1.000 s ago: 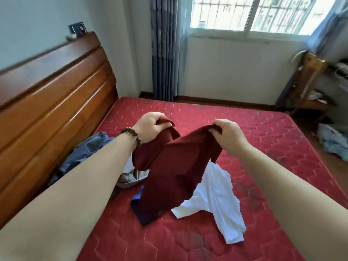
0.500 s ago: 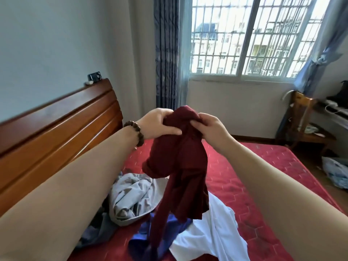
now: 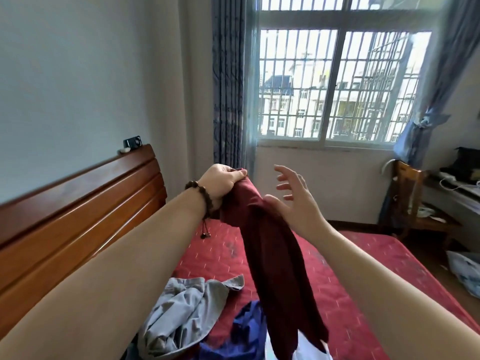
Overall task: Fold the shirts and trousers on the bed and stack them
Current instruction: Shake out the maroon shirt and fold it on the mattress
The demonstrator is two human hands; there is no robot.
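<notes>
A: Left hand (image 3: 223,183), held high: fingers curled round one end of the maroon garment (image 3: 275,255), gripping it. Bead bracelet (image 3: 201,196) on that wrist.

B: Right hand (image 3: 293,201)?

A: Spread wide, fingers splayed, holding nothing. Its thumb side lies against the cloth just below the left hand's grip. Whether it presses the cloth, cannot tell.

B: Why the high hold?

A: Likely to let the garment hang clear and fall straight, so an edge or seam can be found. It drops in one long twisted rope from the grip, lower end reaching the pile. Shirt or trousers, cannot tell while it is bunched.

B: So the free hand is placed to take a second corner?

A: That reads as probable. Nothing is spread flat yet, so folding of this piece has not begun.

B: Rest of the laundry?

A: On the red bed (image 3: 363,268), below the hands: a crumpled grey garment (image 3: 181,315) to the left, a blue one (image 3: 244,331) just beside it, a white one (image 3: 311,353) partly hidden under the maroon tail. All loose; no stack in view.

B: Further out?

A: Wooden headboard (image 3: 78,203) at left, barred window (image 3: 337,87) ahead, curtain (image 3: 228,79) beside it.
</notes>
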